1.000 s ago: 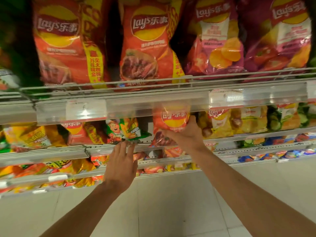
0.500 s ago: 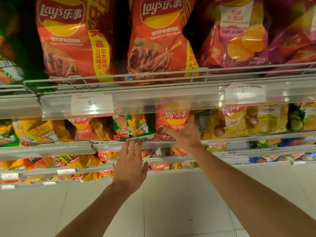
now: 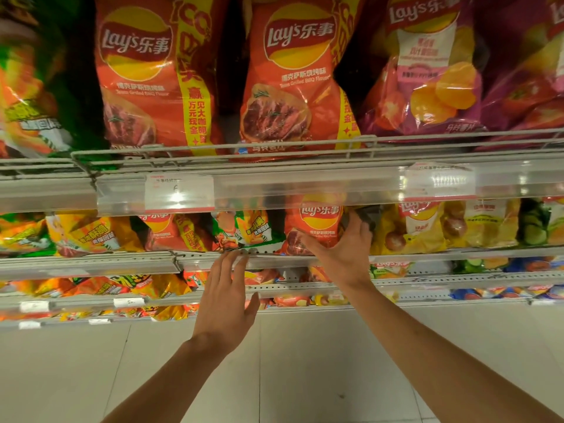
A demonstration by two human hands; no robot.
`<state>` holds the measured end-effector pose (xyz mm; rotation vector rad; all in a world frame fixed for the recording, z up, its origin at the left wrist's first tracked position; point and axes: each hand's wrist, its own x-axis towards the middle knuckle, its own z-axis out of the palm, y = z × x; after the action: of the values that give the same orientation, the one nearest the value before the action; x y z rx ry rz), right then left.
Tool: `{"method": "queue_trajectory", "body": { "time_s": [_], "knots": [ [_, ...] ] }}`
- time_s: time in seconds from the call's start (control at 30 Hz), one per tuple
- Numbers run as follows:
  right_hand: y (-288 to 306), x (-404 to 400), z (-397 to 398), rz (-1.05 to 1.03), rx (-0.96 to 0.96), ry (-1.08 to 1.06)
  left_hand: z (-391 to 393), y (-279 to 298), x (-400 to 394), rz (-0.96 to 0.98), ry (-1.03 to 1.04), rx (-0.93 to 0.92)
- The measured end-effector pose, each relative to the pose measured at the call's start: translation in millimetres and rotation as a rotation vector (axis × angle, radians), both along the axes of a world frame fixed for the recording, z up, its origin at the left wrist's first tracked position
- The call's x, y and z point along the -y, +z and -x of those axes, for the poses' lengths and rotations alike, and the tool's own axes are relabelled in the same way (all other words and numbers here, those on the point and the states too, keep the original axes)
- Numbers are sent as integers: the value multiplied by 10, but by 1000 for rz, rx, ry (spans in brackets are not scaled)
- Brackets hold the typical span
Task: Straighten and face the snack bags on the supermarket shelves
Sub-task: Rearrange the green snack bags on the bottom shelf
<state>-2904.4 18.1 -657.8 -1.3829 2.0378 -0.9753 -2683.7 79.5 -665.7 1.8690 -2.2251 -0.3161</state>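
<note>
A small red Lay's BBQ bag [image 3: 317,222] stands upright on the second shelf, logo facing me. My right hand [image 3: 341,254] grips its lower right side, fingers spread over the front and thumb behind its right edge. My left hand [image 3: 227,297] is open, fingers together, fingertips touching the shelf's front rail [image 3: 274,261] just below a green snack bag [image 3: 247,228]. On the top shelf stand two large red Lay's BBQ bags [image 3: 143,77] [image 3: 296,80] and a purple Lay's bag [image 3: 427,71].
A clear price strip [image 3: 305,187] with labels runs along the top shelf edge, partly hiding the bags below. Yellow bags [image 3: 427,227] stand right of my right hand, orange ones [image 3: 91,233] to the left. Lower shelves hold more snacks. Pale floor tiles [image 3: 290,361] lie below.
The view has tilted and drawn closer to the shelves. My right hand stays on the small red bag, which now stands straighter. My left hand has risen to the shelf rail.
</note>
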Motion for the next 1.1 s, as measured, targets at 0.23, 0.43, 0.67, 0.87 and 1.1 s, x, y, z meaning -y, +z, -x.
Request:
{"method": "queue_trajectory", "body": {
  "time_s": [0.23,0.43,0.67,0.87,1.1],
  "knots": [
    [189,-447,-515,427,-102,-19,-551,26,-10,115,381,-344],
    [125,-425,-1067,231,100,95,-1146,121,232,145,503,-561],
    [73,-199,-1530,67,127,23,-1550,232,533,36,442,-739],
    [41,161,-1602,21,173,12,-1569,198,982,-123,270,-858],
    [-115,485,-1549,-133,208,42,-1617,45,1360,-171,363,-757]
  ]
}}
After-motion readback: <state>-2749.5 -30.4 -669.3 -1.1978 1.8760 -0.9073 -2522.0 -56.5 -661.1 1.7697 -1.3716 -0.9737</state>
